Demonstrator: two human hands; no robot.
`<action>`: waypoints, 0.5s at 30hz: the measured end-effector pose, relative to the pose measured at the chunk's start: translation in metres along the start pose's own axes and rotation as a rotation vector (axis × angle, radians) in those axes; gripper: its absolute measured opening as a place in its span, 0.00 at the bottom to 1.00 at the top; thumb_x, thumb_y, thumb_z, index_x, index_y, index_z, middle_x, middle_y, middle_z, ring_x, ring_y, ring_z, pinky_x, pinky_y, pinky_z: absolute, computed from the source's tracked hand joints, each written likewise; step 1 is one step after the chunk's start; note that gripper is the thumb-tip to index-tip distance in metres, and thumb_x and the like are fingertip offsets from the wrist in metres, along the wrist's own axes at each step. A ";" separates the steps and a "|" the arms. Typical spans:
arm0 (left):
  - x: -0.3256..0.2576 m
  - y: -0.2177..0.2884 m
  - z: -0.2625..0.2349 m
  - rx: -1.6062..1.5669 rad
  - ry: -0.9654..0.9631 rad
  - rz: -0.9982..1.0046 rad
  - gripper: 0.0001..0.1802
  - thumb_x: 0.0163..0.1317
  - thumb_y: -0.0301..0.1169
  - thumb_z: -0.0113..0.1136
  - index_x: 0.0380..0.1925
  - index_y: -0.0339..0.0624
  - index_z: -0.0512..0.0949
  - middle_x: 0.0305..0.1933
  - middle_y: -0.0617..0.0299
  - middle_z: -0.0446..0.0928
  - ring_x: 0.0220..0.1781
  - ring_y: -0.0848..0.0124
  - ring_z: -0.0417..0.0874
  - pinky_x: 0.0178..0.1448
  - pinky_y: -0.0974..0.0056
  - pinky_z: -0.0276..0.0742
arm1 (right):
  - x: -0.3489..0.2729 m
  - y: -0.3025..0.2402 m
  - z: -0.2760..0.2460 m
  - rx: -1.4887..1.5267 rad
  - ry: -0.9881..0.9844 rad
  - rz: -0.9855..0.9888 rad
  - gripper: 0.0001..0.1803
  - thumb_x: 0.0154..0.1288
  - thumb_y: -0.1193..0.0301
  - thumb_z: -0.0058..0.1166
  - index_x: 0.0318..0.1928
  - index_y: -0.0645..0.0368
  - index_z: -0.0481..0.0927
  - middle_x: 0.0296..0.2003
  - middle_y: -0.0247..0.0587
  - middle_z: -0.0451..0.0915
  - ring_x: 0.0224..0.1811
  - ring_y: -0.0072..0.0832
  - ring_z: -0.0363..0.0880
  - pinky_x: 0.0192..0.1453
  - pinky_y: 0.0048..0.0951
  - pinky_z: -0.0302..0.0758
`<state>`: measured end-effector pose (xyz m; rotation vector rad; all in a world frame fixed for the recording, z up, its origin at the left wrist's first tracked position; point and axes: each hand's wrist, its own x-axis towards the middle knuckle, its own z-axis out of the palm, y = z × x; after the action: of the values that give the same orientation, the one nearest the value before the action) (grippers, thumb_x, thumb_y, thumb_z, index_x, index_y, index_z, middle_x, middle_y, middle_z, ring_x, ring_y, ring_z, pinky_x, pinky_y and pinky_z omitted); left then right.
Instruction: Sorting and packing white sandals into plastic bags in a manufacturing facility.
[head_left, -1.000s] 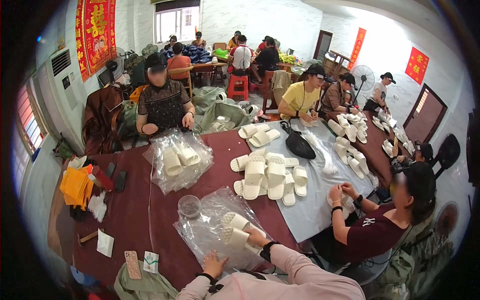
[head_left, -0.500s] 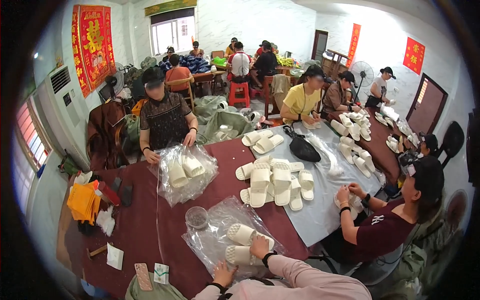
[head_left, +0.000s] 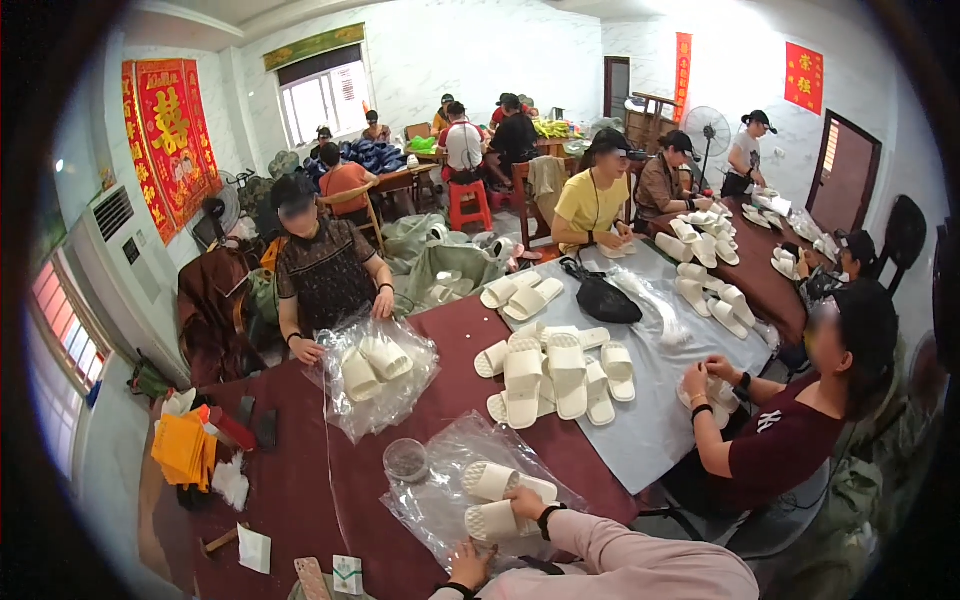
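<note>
A clear plastic bag (head_left: 440, 500) lies on the dark red table (head_left: 300, 480) in front of me, with two white slippers (head_left: 490, 480) inside it. My right hand (head_left: 527, 503), in a pink sleeve with a black wristband, grips the nearer slipper (head_left: 495, 522) through the bag's mouth. My left hand (head_left: 470, 562) pinches the bag's near edge, close to my body. A small round clear container (head_left: 406, 460) stands just left of the bag.
Across the table a person holds another bag of slippers (head_left: 375, 372). A pile of white slippers (head_left: 555, 370) lies on a grey sheet (head_left: 650, 420) to the right, where a seated person works. Orange cloth (head_left: 183, 450), a phone and a small box (head_left: 347, 574) lie left.
My hands stay at the bag with the slippers; the view has lifted slightly, so they sit lower in the frame. The person opposite keeps both hands on their own bag.
</note>
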<state>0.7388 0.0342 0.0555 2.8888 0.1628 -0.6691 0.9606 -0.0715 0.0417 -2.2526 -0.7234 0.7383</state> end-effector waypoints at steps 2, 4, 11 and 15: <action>0.000 0.002 -0.010 0.019 -0.068 -0.002 0.32 0.54 0.48 0.51 0.61 0.78 0.53 0.67 0.39 0.42 0.65 0.36 0.45 0.60 0.34 0.46 | 0.002 0.004 -0.002 0.004 0.133 0.071 0.17 0.50 0.59 0.54 0.41 0.46 0.80 0.34 0.47 0.80 0.37 0.42 0.78 0.42 0.32 0.72; -0.004 0.001 -0.005 -0.034 0.010 -0.028 0.32 0.54 0.46 0.52 0.60 0.77 0.54 0.67 0.38 0.42 0.66 0.36 0.44 0.61 0.35 0.45 | 0.004 0.008 -0.005 0.021 0.171 0.055 0.17 0.50 0.61 0.56 0.42 0.51 0.80 0.30 0.43 0.81 0.31 0.34 0.80 0.37 0.28 0.73; 0.006 -0.010 0.033 0.063 0.189 0.017 0.29 0.54 0.48 0.49 0.58 0.78 0.58 0.66 0.44 0.48 0.65 0.38 0.47 0.61 0.35 0.45 | -0.039 -0.025 -0.069 0.702 0.048 -0.041 0.15 0.51 0.66 0.57 0.42 0.53 0.80 0.29 0.27 0.77 0.26 0.15 0.71 0.28 0.18 0.68; 0.010 -0.003 0.018 0.218 0.346 0.151 0.30 0.50 0.45 0.54 0.56 0.69 0.63 0.63 0.58 0.55 0.61 0.41 0.54 0.58 0.36 0.52 | -0.084 -0.050 -0.117 0.734 -0.062 -0.021 0.11 0.55 0.69 0.53 0.40 0.54 0.79 0.29 0.24 0.75 0.30 0.14 0.70 0.31 0.19 0.67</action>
<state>0.7391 0.0343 0.0347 3.1631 -0.0906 -0.1655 0.9657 -0.1427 0.1767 -1.5573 -0.4044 0.8891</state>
